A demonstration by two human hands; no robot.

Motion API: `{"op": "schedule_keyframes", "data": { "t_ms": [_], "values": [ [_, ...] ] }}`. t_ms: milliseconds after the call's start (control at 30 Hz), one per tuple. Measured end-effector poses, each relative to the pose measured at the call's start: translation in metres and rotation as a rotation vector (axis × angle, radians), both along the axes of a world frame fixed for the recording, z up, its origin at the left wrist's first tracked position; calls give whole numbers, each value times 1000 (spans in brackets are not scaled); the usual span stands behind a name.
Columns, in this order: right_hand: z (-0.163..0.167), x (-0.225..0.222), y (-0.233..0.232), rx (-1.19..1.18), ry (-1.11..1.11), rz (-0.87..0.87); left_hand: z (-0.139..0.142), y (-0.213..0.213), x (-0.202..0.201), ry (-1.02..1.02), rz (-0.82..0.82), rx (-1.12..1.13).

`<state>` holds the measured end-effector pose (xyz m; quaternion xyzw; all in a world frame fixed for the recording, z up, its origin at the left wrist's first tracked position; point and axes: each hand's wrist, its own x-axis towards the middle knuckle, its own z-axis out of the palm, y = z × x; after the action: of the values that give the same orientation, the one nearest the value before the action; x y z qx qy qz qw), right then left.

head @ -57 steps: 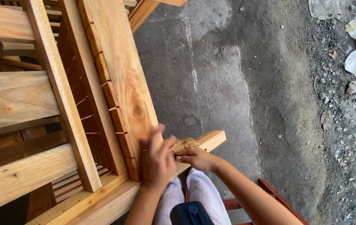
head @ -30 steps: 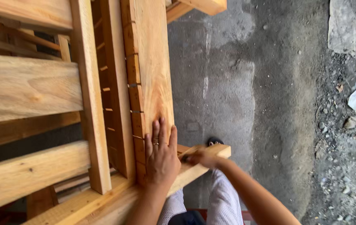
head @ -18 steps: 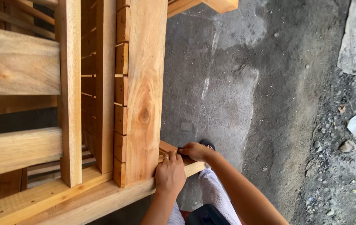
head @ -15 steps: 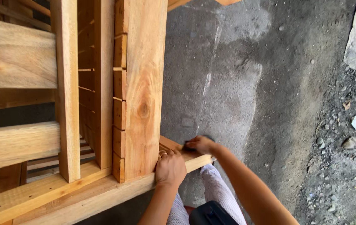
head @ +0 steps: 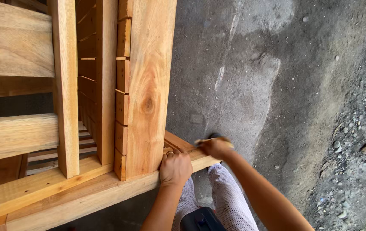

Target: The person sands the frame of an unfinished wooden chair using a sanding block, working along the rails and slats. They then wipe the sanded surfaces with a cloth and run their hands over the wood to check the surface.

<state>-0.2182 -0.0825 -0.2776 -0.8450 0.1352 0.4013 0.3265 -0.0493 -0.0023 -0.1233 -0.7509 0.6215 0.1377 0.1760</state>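
We see the left hand (head: 175,167) curled in a loose fist, pressing on the long bottom board (head: 84,192) right where the wide upright plank (head: 148,81) meets it. A ring shows on one finger. The right hand (head: 215,146) is closed around a small dark thing at the end of that bottom board; it is too blurry to say what it is. More wood slats (head: 16,132) sit to the left. Grey concrete ground (head: 251,72) lies under it all.
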Motion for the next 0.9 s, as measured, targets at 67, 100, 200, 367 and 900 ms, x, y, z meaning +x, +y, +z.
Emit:
{"op": "schedule_keyframes", "data": {
  "t_ms": [67, 100, 200, 367, 900],
  "values": [
    [10, -7, 7, 371, -217, -650, 0, -1, 0, -8, 2, -59],
    [14, -12, 6, 568, -326, -969, 0, -1, 0, -15, 9, -79],
    [25, -22, -4, 522, -132, -1091, 1, -4, 1, 25, 15, 6],
    [48, -18, 11, 475, -270, -1037, 1, -5, 1, 28, 15, 7],
    [68, -28, 61, 456, -590, -1108, -3, -5, 3, 27, 22, -61]
  ]
}}
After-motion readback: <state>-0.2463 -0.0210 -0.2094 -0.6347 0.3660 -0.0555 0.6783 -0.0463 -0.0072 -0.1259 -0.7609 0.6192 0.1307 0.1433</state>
